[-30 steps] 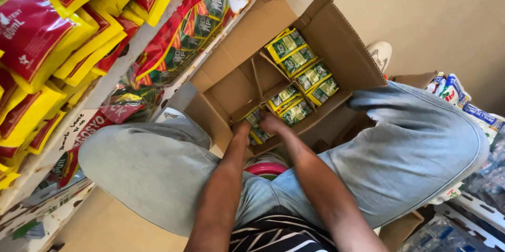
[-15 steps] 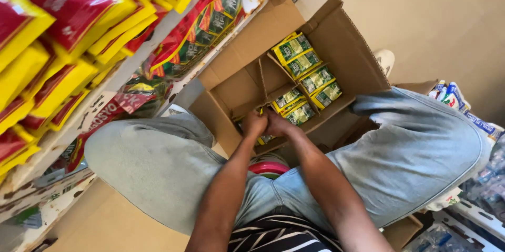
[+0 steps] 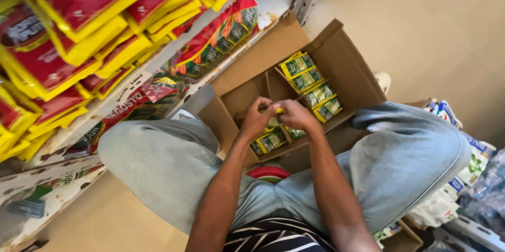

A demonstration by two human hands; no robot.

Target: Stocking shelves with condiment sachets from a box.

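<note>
- Since a second ago, your two hands have risen from low in the box and drawn together above it, and your view has swung a little so more of the shelf fills the left side.
- Your surroundings are a shop aisle with a plain beige floor [image 3: 447,31], and you sit on it with your knees in pale blue jeans [image 3: 158,162] spread either side of the box.
- On your left runs a white shelf [image 3: 126,91], its edge scuffed, packed with red and yellow bags [image 3: 68,15] above and red and green bags [image 3: 221,41] lower down.
- Between your knees stands an open brown cardboard box [image 3: 347,68], flaps up, with a cardboard divider inside.
- At your right knee lie white, blue and green packs [image 3: 473,162] on the floor, well apart from your hands.
- Inside the box, small yellow and green packets [image 3: 310,86] stand in a row along the far compartment, and more lie in the near one.
- Your left hand [image 3: 256,119] is curled, fingers closed round something small that pokes out yellow at the fingertips.
- Your right hand [image 3: 298,115] is curled too, meeting the left at the fingertips and pinching the same yellow packet [image 3: 279,110].
- That packet sits just above the near compartment, mostly hidden by your fingers, so you cannot tell its full shape.
</note>
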